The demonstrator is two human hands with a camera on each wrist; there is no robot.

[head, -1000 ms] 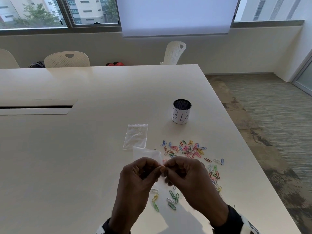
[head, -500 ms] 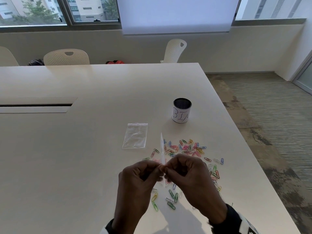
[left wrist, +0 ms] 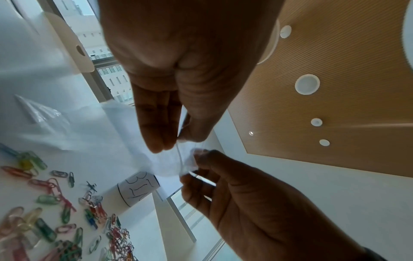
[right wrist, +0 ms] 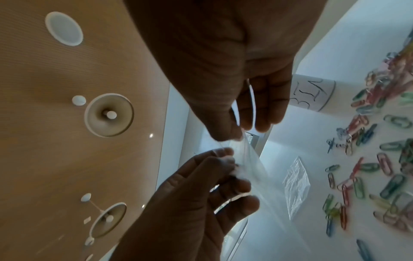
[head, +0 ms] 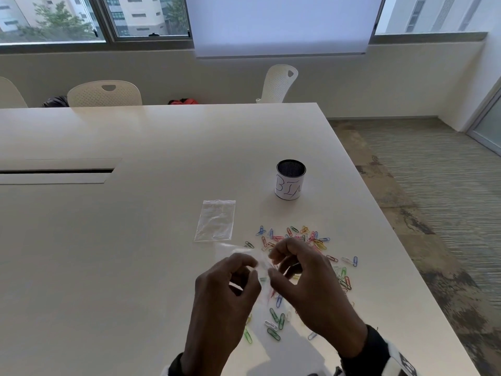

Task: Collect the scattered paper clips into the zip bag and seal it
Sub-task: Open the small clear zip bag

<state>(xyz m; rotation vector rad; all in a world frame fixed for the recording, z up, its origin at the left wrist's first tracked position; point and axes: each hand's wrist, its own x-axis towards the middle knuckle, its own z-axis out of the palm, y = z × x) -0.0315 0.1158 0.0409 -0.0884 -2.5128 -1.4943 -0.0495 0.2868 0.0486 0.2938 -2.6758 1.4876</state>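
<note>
A small clear zip bag (head: 235, 251) hangs above the white table (head: 108, 267), held at its top edge by both hands. My left hand (head: 254, 270) pinches one side of the mouth (left wrist: 176, 141). My right hand (head: 271, 269) pinches the other side (right wrist: 241, 134), its other fingers lifted. The bag's body (right wrist: 253, 170) trails away from the hands toward the far left. Several coloured paper clips (head: 298, 238) lie scattered on the table beyond and below the hands, more of them (head: 275, 321) close to the wrists. The hands hide part of the bag's mouth.
A second clear zip bag (head: 215, 221) lies flat on the table to the far left of the clips. A black mesh cup labelled BIN (head: 290, 180) stands behind the clips. The table's right edge (head: 393, 240) runs close beside the clips.
The held bag has swung from edge-on upright to lying flatter toward the far left. The hands have drawn slightly apart at its top edge.
</note>
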